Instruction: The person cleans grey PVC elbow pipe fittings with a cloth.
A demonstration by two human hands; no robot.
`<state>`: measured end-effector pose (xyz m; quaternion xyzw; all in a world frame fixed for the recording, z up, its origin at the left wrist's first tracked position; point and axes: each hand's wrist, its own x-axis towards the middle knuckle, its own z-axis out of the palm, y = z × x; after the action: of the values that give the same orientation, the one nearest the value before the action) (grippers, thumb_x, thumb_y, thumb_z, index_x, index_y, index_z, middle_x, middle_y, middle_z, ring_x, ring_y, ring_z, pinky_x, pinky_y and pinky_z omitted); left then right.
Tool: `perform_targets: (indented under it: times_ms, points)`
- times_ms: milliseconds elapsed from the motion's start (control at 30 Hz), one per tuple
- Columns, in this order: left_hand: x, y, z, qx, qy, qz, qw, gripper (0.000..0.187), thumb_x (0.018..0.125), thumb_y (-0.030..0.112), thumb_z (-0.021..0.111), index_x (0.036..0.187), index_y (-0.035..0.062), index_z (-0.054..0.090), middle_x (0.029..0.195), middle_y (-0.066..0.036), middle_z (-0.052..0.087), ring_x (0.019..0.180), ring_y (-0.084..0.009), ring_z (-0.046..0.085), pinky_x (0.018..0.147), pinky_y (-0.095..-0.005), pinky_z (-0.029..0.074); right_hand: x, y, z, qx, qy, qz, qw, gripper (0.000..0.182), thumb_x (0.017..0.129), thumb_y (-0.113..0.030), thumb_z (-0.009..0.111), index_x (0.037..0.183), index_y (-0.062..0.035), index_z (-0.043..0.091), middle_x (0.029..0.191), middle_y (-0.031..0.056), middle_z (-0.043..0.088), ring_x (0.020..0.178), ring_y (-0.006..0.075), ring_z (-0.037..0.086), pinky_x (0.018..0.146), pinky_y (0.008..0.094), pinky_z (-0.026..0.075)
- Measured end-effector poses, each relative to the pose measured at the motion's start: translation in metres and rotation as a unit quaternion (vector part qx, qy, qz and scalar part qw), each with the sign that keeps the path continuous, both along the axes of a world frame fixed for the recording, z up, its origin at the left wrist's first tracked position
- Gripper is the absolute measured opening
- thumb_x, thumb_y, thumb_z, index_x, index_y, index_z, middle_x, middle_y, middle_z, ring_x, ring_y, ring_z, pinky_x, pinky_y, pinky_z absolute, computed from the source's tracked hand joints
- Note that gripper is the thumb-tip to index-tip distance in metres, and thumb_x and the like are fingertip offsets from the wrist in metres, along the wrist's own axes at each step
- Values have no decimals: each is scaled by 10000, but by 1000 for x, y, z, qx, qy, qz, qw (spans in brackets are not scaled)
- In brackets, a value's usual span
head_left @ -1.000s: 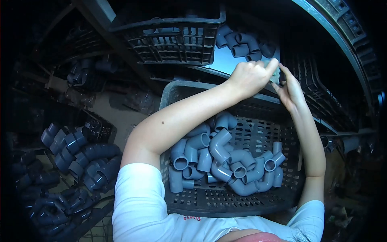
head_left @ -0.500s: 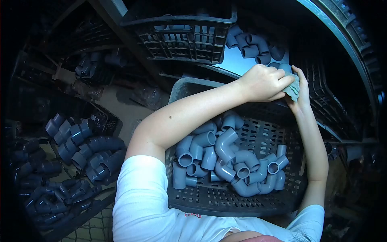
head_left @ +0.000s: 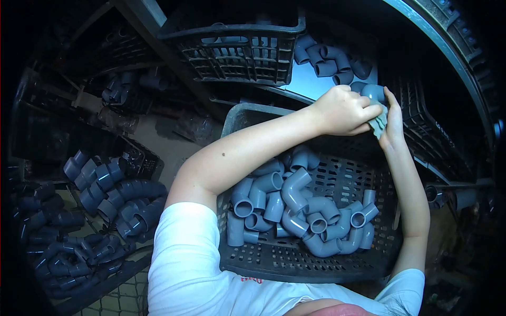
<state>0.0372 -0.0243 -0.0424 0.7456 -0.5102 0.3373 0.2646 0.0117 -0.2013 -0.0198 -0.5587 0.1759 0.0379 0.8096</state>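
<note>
1. Grey plastic elbow fitting (head_left: 373,93): held between both hands, gripped at its side by the right fingers (head_left: 392,101).
2. The left fingers (head_left: 369,111) are closed on a pale green cloth (head_left: 378,124) against it.
3. Red lettering (head_left: 251,280) on the white shirt (head_left: 184,247), below the fingers, and pale marks (head_left: 445,134) on the side crate (head_left: 429,113), right of them, are unreadable.
4. The fitting's lower part and the right thumb are hidden.
5. Below the fingers, a black basket (head_left: 274,267) holds grey elbows (head_left: 295,197); the dark edges obscure other stock.
</note>
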Motion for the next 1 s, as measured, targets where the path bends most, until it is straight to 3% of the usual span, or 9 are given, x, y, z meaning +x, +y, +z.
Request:
perform_targets:
  times_ms: [67, 267, 467, 500, 600, 667, 833, 900, 1000]
  points:
    - [-1, 0, 1, -22, 8, 16, 1000, 388, 781, 334, 722, 1124, 162, 670, 766, -36, 684, 673, -219, 705, 609, -340, 528, 1, 1, -1, 22, -5, -3, 1000, 387, 1033, -390, 462, 1120, -50, 625, 1025, 79, 694, 900, 190, 694, 855, 355, 566]
    - [3, 1, 0, -47, 47, 59, 996, 462, 745, 246, 713, 1182, 116, 634, 760, -78, 676, 652, -277, 688, 621, -384, 546, 6, 0, -8, 50, -25, -26, 998, 378, 1033, -374, 465, 1153, -51, 619, 1109, 67, 684, 1086, 196, 639, 1024, 377, 453]
    - [5, -2, -3, -59, 64, 58, 994, 437, 763, 197, 700, 1189, 130, 625, 744, -100, 670, 629, -301, 684, 613, -400, 557, 8, -7, -12, 99, -38, -19, 994, 377, 1031, -305, 459, 1235, 4, 524, 1201, 138, 628, 1161, 237, 593, 1058, 396, 434]
    - [5, -3, -4, -69, 66, 56, 994, 433, 767, 188, 696, 1191, 139, 624, 750, -102, 670, 632, -302, 686, 612, -403, 561, 7, -6, -9, 121, -36, -32, 991, 277, 1039, -251, 477, 1197, -35, 547, 1136, 98, 640, 1119, 212, 607, 1032, 400, 461]
    - [3, -1, -3, -41, 81, 66, 994, 441, 777, 184, 690, 1211, 151, 620, 764, -108, 671, 641, -308, 690, 608, -411, 571, 6, -1, -6, 123, -28, -40, 991, 280, 1048, -233, 465, 1219, -20, 529, 1151, 118, 634, 1151, 226, 600, 1045, 413, 470]
    - [4, 1, -1, -25, 90, 72, 993, 440, 787, 201, 689, 1220, 161, 623, 785, -110, 673, 646, -310, 692, 601, -409, 576, 5, 5, -2, 93, -25, -37, 995, 400, 1068, -293, 382, 1282, 28, 488, 1258, 173, 590, 1225, 272, 562, 1104, 436, 413]
    - [1, 5, 3, 9, 63, -29, 998, 398, 790, 280, 719, 1180, 236, 659, 820, -51, 672, 626, -288, 686, 577, -385, 570, 11, -10, -20, 68, -16, -54, 996, 380, 1073, -294, 374, 1275, 9, 483, 1183, 197, 620, 1091, 296, 641, 981, 443, 515]
    - [0, 0, 0, 6, 14, -34, 999, 393, 781, 307, 743, 1161, 243, 667, 779, -34, 667, 617, -253, 693, 574, -366, 564, 11, -10, -18, 21, -37, -70, 997, 337, 1077, -300, 371, 1186, -14, 513, 1107, 204, 642, 982, 298, 677, 890, 436, 562]
    - [-1, -2, 1, 13, -8, -18, 1000, 419, 766, 295, 758, 1170, 231, 669, 791, -33, 692, 630, -235, 702, 578, -349, 562, 6, -4, -7, 69, -1, -52, 996, 376, 1075, -358, 374, 1142, -24, 533, 1042, 184, 655, 968, 289, 674, 895, 423, 558]
